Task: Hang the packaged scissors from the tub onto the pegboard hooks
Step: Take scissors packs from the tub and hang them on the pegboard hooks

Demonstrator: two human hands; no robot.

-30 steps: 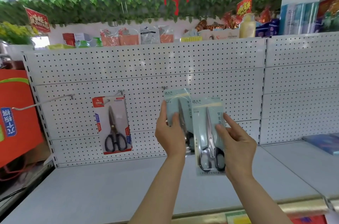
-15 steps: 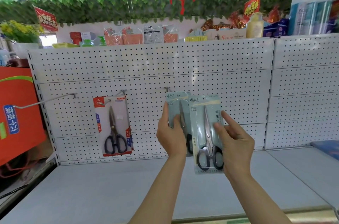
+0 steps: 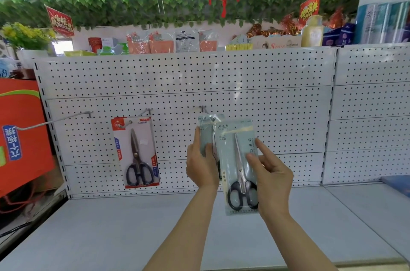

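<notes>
Two scissor packs (image 3: pixel 240 166), one per grip.

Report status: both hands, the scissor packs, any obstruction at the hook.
Left hand grips rear pale-blue scissor pack, its top at the metal pegboard hook. Right hand holds front pale-blue scissor pack, overlapping the rear one. Hook otherwise unobstructed.

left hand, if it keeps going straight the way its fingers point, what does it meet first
Probably the middle hook on the pegboard; the left hand points up along its pale scissors pack, though depth is unclear.
</notes>
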